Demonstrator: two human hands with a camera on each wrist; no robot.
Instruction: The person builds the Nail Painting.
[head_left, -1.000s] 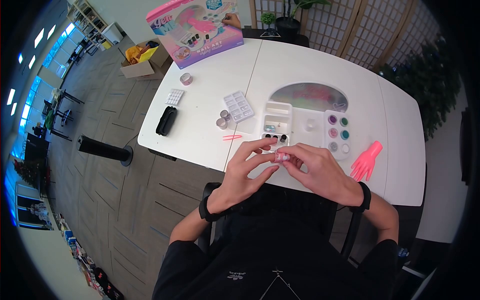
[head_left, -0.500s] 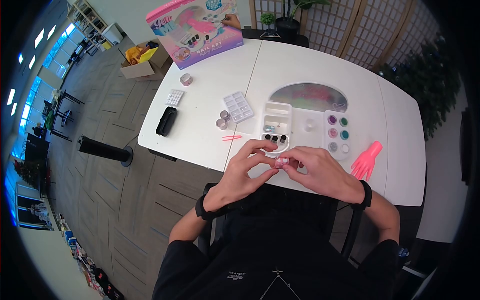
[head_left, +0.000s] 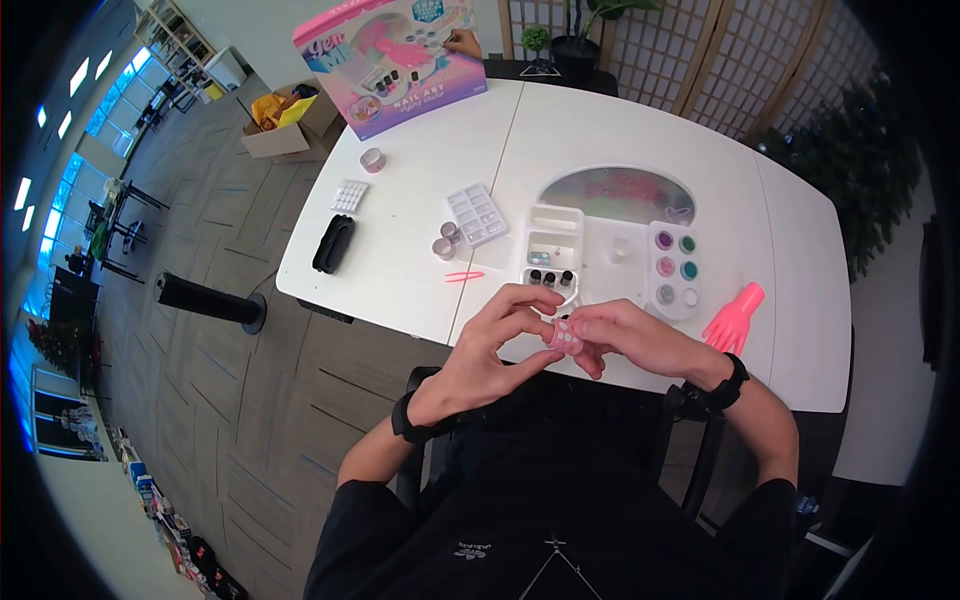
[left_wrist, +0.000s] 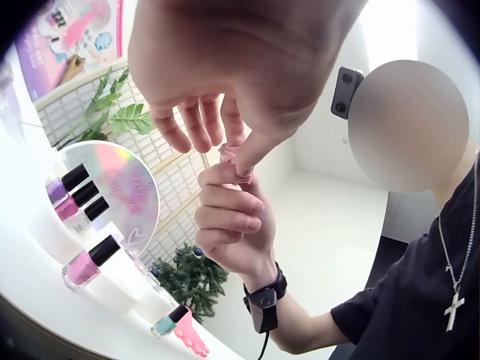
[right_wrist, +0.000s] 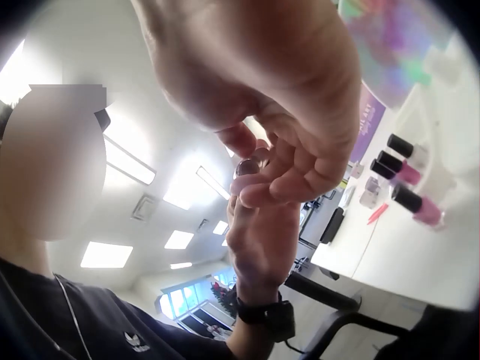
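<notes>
From the middle of the white table (head_left: 740,200), where a white nail station (head_left: 600,228) sits, I have the nail-art box (head_left: 400,75) between ten and eleven o'clock, a round jar (head_left: 372,160) at ten, a black case (head_left: 333,244) at nine, a pink model hand (head_left: 733,320) at four.

Glaring ceiling lights (right_wrist: 106,255), dark corners

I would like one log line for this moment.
left hand: pinches small pink item; right hand: holds same item; tweezers: on table; pink model hand: on table
</notes>
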